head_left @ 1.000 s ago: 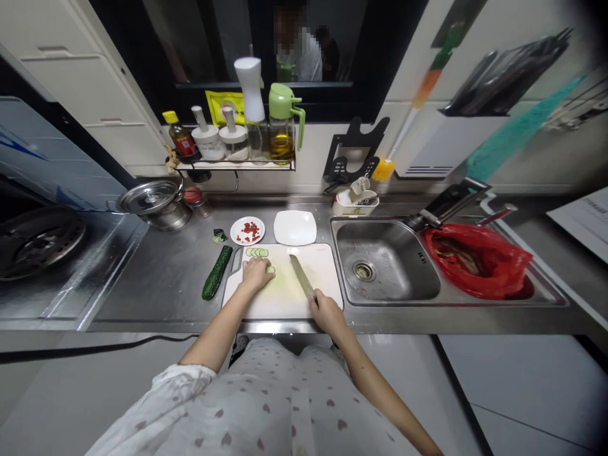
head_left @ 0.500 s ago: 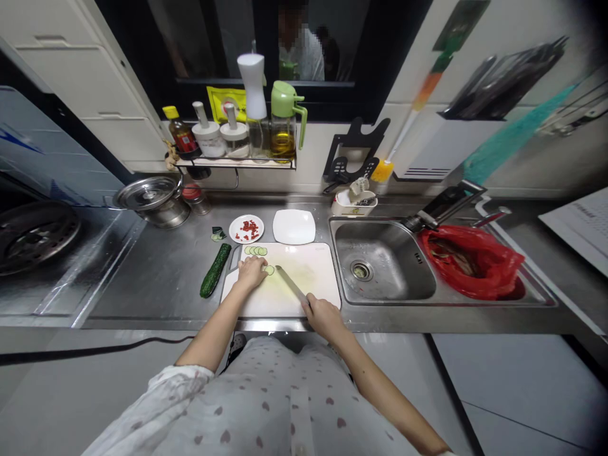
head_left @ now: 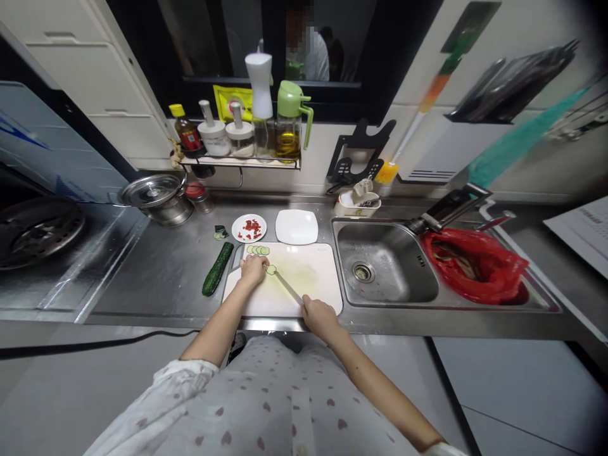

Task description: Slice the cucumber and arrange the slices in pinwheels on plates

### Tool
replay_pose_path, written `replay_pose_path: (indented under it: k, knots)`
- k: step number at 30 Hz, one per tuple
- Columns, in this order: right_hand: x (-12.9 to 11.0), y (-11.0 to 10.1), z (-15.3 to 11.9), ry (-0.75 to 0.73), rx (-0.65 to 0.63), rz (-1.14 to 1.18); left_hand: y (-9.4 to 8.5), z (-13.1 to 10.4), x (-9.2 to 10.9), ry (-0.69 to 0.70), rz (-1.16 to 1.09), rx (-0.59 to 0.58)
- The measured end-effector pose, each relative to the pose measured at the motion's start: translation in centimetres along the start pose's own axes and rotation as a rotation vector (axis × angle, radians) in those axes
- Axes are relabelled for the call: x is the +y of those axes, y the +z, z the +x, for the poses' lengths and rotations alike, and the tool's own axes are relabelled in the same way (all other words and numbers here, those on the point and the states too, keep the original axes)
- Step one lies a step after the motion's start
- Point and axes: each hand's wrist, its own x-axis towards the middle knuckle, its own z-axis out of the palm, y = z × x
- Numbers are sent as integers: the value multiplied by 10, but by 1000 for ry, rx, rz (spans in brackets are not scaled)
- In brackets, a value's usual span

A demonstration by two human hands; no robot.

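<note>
On the white cutting board (head_left: 304, 297), my right hand (head_left: 323, 320) grips a kitchen knife (head_left: 289, 288) by its handle, the blade slanting up and left. Its tip meets a pale green cucumber slice (head_left: 271, 270). My left hand (head_left: 253, 271) is closed, fingertips pinched at the left edge of that slice; the contact is partly hidden by the fingers. Just behind it, a row of overlapping cucumber slices (head_left: 258, 250) lies at the board's back left. A dark green cucumber (head_left: 218, 269) rests on the steel counter left of the board.
Behind the board are a plate of chopped red pieces (head_left: 249, 228), a white dish (head_left: 296, 227) and cucumber scraps (head_left: 220, 232). Right of it is a sink (head_left: 387, 263) with a red plastic bag (head_left: 475, 266) beyond. A steel pot (head_left: 164, 199) stands at the left, below a seasoning shelf (head_left: 242, 162).
The knife tip has moved left, from a small gap beside the cucumber slice to meeting it. My left hand stays at the slice. The whole view has shifted slightly.
</note>
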Motion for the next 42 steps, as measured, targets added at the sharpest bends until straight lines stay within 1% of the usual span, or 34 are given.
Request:
replay_pose_path:
  k: [13,20,30,42]
  knots:
    - [-8,5,3,1,-34,-10,3,-2,1,-8,-30,-2]
    - [-10,-3,8,-12,-63,4,5,-3,3,-20,-29,16]
    - [-18,-18,22,-34,-91,5,8,-2,3,-36,-39,32]
    - [-18,-15,26,-45,-71,21,8,-2,2,-40,-47,30]
